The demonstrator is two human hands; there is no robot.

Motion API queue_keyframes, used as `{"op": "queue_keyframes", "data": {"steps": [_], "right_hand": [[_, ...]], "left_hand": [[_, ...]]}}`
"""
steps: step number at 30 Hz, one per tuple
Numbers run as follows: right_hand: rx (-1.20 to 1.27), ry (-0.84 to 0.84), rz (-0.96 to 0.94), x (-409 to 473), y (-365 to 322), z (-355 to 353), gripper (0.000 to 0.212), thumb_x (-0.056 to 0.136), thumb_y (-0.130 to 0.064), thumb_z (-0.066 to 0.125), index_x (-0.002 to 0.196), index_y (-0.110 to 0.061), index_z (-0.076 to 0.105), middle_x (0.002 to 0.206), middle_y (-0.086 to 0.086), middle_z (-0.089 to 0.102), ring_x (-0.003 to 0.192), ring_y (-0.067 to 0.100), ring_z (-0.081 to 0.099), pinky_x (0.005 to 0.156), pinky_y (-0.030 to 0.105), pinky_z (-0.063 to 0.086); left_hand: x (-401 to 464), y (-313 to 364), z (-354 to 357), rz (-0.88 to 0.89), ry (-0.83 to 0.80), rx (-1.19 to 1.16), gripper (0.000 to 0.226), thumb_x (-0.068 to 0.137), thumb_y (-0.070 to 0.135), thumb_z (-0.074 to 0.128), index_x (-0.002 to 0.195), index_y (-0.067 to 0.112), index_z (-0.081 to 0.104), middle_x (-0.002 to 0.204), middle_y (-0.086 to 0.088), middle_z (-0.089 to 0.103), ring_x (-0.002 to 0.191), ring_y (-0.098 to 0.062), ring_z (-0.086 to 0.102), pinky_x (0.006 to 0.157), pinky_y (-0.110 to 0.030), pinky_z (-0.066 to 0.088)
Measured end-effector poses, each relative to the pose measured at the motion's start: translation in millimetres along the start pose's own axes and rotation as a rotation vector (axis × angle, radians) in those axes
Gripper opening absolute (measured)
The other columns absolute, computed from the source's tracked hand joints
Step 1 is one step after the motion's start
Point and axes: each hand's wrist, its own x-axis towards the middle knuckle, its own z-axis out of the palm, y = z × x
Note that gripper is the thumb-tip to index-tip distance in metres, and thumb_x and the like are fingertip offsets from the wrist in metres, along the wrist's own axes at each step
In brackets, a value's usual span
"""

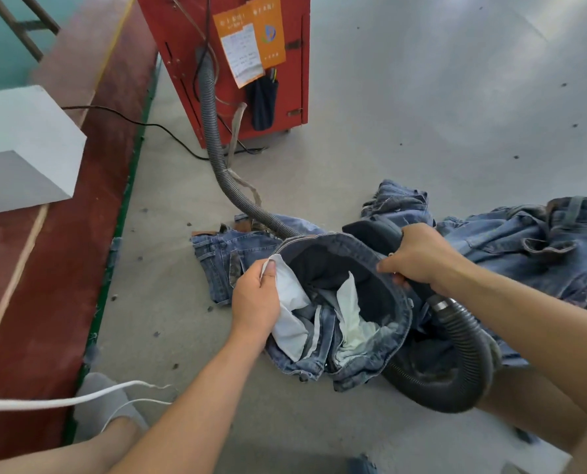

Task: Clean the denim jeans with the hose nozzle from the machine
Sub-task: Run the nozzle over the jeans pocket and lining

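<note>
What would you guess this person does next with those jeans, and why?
Probably sweep the hose nozzle over the white pocket lining: the left hand pinches it out of the opened jeans, while the right hand grips the nozzle at the waistband.

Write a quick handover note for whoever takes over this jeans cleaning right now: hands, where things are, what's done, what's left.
Left hand pinches a white pocket lining of the open jeans. Right hand grips the nozzle at the waistband. The hose runs from the red machine across the floor and loops under the right arm. More jeans lie to the right, another pair to the left. Done: jeans opened, lining exposed. Left: vacuum the inside; which pairs are already cleaned I cannot tell.
</note>
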Motion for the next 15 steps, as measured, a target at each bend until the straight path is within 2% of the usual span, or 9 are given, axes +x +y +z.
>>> {"op": "queue_keyframes", "data": {"steps": [2,3,4,6,8,10,11,12,15], "right_hand": [[0.024,0.009,0.027,4.3,-3.6,-1.9,0.019,0.081,-0.007,0.076,0.069,0.005,0.070,0.059,0.016,0.072,0.048,0.025,0.061,0.051,0.029,0.052],[0.062,0.004,0.041,5.2,-5.9,-4.1,0.016,0.081,-0.005,0.075,0.072,0.006,0.070,0.060,0.017,0.072,0.047,0.025,0.060,0.050,0.029,0.051],[0.113,-0.004,0.050,4.9,-8.4,-6.7,0.013,0.081,-0.004,0.075,0.076,0.007,0.070,0.059,0.017,0.071,0.046,0.025,0.058,0.049,0.030,0.050],[0.218,-0.021,0.040,0.0,-15.9,-9.0,0.011,0.079,-0.002,0.074,0.083,0.006,0.069,0.054,0.015,0.067,0.042,0.024,0.055,0.047,0.029,0.050],[0.287,-0.051,0.005,-9.8,-26.0,-5.7,0.016,0.076,-0.001,0.074,0.088,0.007,0.068,0.051,0.014,0.063,0.041,0.024,0.053,0.045,0.029,0.048],[0.308,-0.078,-0.042,-21.5,-35.7,1.0,0.021,0.072,-0.002,0.074,0.090,0.006,0.067,0.051,0.014,0.061,0.042,0.023,0.053,0.045,0.030,0.048],[0.311,-0.089,-0.067,-26.2,-39.9,4.3,0.021,0.071,-0.003,0.073,0.089,0.004,0.066,0.050,0.014,0.060,0.042,0.023,0.053,0.045,0.030,0.047],[0.322,-0.097,-0.090,-29.5,-43.4,7.1,0.019,0.071,-0.003,0.073,0.088,0.003,0.065,0.049,0.013,0.059,0.042,0.023,0.053,0.045,0.031,0.047],[0.341,-0.090,-0.125,-31.8,-49.3,8.5,0.017,0.074,-0.002,0.072,0.087,0.000,0.062,0.048,0.012,0.058,0.045,0.024,0.054,0.046,0.032,0.047]], "left_hand": [[-0.5,-0.8,-2.3,0.003,-0.011,0.019,0.041,0.109,0.030,0.044,0.069,0.022,0.042,0.058,0.012,0.044,0.058,-0.006,0.039,0.062,-0.034,0.032],[-1.1,-2.7,-3.6,0.033,-0.019,0.142,0.039,0.109,0.032,0.042,0.071,0.022,0.045,0.061,0.012,0.047,0.062,-0.010,0.043,0.067,-0.036,0.035],[-2.7,-6.3,-4.2,0.096,-0.004,0.376,0.035,0.107,0.036,0.042,0.076,0.024,0.051,0.068,0.012,0.052,0.069,-0.013,0.047,0.075,-0.039,0.036],[-11.9,-12.9,-4.6,0.239,0.079,0.810,0.022,0.100,0.044,0.049,0.095,0.025,0.060,0.096,0.004,0.060,0.094,-0.017,0.049,0.089,-0.045,0.032],[-28.5,-12.7,5.7,0.398,0.040,0.910,0.038,0.091,0.052,0.059,0.116,0.024,0.061,0.125,-0.008,0.054,0.119,-0.030,0.047,0.098,-0.052,0.031],[-46.8,-15.3,23.2,0.488,-0.121,0.887,0.056,0.092,0.061,0.053,0.131,0.022,0.058,0.137,-0.012,0.053,0.130,-0.036,0.048,0.105,-0.053,0.033],[-52.9,-14.8,30.5,0.427,-0.252,0.855,0.061,0.094,0.064,0.048,0.137,0.021,0.055,0.138,-0.011,0.056,0.130,-0.035,0.051,0.106,-0.050,0.037],[-54.0,-11.9,35.7,0.290,-0.384,0.779,0.063,0.097,0.064,0.046,0.141,0.019,0.051,0.137,-0.009,0.060,0.127,-0.033,0.055,0.105,-0.044,0.041],[-48.4,-5.5,33.2,-0.126,-0.745,0.521,0.038,0.104,0.043,0.052,0.128,0.015,0.061,0.121,-0.009,0.070,0.114,-0.022,0.065,0.092,-0.027,0.048]]}}
